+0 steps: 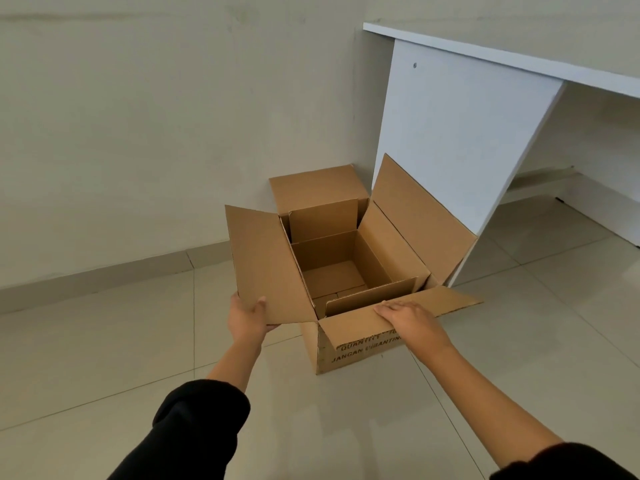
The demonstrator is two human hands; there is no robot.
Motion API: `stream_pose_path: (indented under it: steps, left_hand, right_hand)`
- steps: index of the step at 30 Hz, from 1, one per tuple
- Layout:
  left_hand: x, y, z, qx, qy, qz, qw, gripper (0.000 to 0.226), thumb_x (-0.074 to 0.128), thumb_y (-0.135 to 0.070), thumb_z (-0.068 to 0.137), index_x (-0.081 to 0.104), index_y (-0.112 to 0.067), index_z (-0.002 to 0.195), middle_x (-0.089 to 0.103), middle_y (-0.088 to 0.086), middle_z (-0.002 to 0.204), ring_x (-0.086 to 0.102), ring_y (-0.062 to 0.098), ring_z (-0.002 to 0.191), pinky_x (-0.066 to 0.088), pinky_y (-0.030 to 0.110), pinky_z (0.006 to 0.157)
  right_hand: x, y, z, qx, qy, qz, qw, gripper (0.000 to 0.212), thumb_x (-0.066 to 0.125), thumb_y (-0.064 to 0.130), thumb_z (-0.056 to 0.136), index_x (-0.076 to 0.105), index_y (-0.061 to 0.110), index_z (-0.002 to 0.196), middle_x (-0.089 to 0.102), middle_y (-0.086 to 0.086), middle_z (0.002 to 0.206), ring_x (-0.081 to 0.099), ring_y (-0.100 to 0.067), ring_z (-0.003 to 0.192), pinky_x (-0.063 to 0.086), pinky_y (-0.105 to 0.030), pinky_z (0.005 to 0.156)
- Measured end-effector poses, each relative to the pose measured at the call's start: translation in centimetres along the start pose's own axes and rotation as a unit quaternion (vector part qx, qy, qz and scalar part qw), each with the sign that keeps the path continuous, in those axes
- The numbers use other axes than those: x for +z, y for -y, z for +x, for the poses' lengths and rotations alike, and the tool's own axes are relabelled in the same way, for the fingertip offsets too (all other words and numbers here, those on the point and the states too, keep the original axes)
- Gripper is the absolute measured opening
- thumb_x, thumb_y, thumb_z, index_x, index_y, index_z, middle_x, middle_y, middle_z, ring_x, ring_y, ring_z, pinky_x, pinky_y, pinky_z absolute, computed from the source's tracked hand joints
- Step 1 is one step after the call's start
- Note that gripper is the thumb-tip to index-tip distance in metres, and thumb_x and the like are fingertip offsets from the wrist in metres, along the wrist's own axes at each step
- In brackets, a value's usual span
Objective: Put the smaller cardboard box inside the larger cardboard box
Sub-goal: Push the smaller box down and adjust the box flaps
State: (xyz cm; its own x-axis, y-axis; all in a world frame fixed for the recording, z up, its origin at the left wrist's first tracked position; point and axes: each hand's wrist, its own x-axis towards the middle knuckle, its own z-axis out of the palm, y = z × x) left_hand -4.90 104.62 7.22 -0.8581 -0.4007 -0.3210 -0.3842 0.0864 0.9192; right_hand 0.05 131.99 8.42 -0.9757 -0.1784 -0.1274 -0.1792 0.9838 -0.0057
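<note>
The larger cardboard box (360, 351) stands on the tiled floor with all its flaps spread open and black print on its near side. The smaller cardboard box (325, 256) sits inside it, also open at the top and empty, with its own flaps upright. My left hand (247, 320) pinches the near corner of the larger box's left flap (266, 265), thumb on top and fingers underneath. My right hand (412, 320) lies palm down and flat on the near flap (349, 329).
A white desk side panel (460, 133) stands just behind and right of the box, and the right flap (422, 223) leans against it. A plain wall (156, 133) runs behind. Pale floor tiles (104, 358) spread to the left and front.
</note>
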Motion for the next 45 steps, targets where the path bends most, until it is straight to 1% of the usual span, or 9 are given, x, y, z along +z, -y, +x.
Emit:
stream_pose_path:
  steps: [6,12,16,23,25,29,31,40,45]
  left_hand:
    - [0.9,-1.5,-0.3,0.079,0.017,0.062,0.995,0.041,0.049,-0.012,0.095,0.036,-0.014,0.134,0.051,0.015,0.131,0.058,0.036,0.109,0.059,0.049,0.075]
    - [-0.4,-0.4,0.2,0.052,0.020,0.120,0.991,0.056,0.054,-0.011,0.092,0.026,-0.015,0.141,0.047,0.019,0.136,0.056,0.038,0.111,0.057,0.053,0.079]
    - [-0.9,-1.3,-0.3,0.117,-0.008,0.269,0.956,0.089,0.060,-0.020,0.089,-0.004,-0.022,0.151,0.037,0.017,0.144,0.053,0.036,0.119,0.050,0.048,0.093]
    - [-0.8,-3.1,-0.5,0.194,0.035,0.270,0.942,0.084,0.062,-0.012,0.087,0.007,-0.017,0.150,0.032,0.013,0.142,0.049,0.029,0.117,0.050,0.039,0.091]
    - [-1.0,-3.0,-0.3,0.242,0.033,0.329,0.912,0.078,0.059,-0.012,0.088,0.011,-0.015,0.150,0.021,0.015,0.151,0.033,0.034,0.135,0.040,0.044,0.107]
    - [-1.7,-2.5,-1.0,0.410,0.048,0.597,0.687,0.056,0.043,-0.026,0.096,0.023,-0.015,0.147,0.003,0.013,0.160,-0.007,0.037,0.147,0.004,0.053,0.120]
    - [-2.1,-1.8,-1.7,0.403,0.086,0.646,0.642,0.050,0.036,-0.032,0.098,0.030,-0.016,0.145,0.013,0.010,0.159,-0.008,0.036,0.147,-0.002,0.055,0.119]
    - [-3.6,-1.9,-1.9,0.368,0.137,0.681,0.618,0.052,0.029,-0.040,0.099,0.026,-0.020,0.147,0.018,0.007,0.159,-0.006,0.032,0.148,-0.006,0.058,0.115]
    - [-4.3,-3.0,-2.0,0.383,0.142,0.658,0.633,0.045,0.027,-0.035,0.100,0.036,-0.017,0.141,0.031,0.007,0.151,0.008,0.028,0.148,-0.001,0.058,0.117]
  right_hand:
    - [3.7,0.3,-1.5,0.021,-0.050,-0.007,0.998,0.083,0.087,-0.004,0.048,0.061,0.013,0.126,0.068,-0.010,0.120,0.064,-0.029,0.111,0.048,-0.042,0.097]
    - [0.8,0.4,-0.4,0.010,-0.003,0.010,1.000,0.060,0.052,0.009,0.092,0.030,0.017,0.147,0.037,-0.005,0.152,0.032,-0.025,0.139,0.022,-0.035,0.116]
    - [-1.1,0.2,0.3,-0.003,0.037,0.012,0.999,0.049,0.047,0.014,0.095,0.037,0.020,0.143,0.050,-0.003,0.141,0.047,-0.024,0.128,0.040,-0.035,0.105]
    - [-1.1,1.6,-0.2,-0.061,0.086,0.034,0.994,0.069,0.059,0.020,0.089,0.024,0.027,0.148,0.039,0.000,0.146,0.038,-0.022,0.132,0.028,-0.039,0.112]
    - [-0.8,3.0,-0.2,-0.086,0.074,0.048,0.992,0.075,0.060,0.023,0.089,0.017,0.030,0.150,0.035,0.002,0.150,0.032,-0.020,0.137,0.021,-0.040,0.115]
    - [-0.5,5.5,0.6,-0.085,0.069,0.035,0.993,0.068,0.058,0.009,0.090,0.027,0.027,0.148,0.037,-0.001,0.151,0.031,-0.023,0.139,0.019,-0.041,0.117]
    - [-0.7,6.1,0.7,-0.075,0.082,0.015,0.994,0.063,0.057,0.013,0.091,0.029,0.026,0.146,0.037,-0.003,0.151,0.033,-0.026,0.138,0.024,-0.042,0.114]
    - [0.1,6.0,-0.1,-0.064,0.083,0.034,0.994,0.066,0.056,0.012,0.091,0.026,0.029,0.148,0.032,-0.001,0.154,0.029,-0.024,0.141,0.018,-0.046,0.117]
    - [-1.9,6.8,0.2,-0.067,0.160,0.073,0.982,0.079,0.057,0.057,0.083,0.024,0.028,0.149,0.034,-0.001,0.152,0.033,-0.025,0.138,0.026,-0.046,0.112]
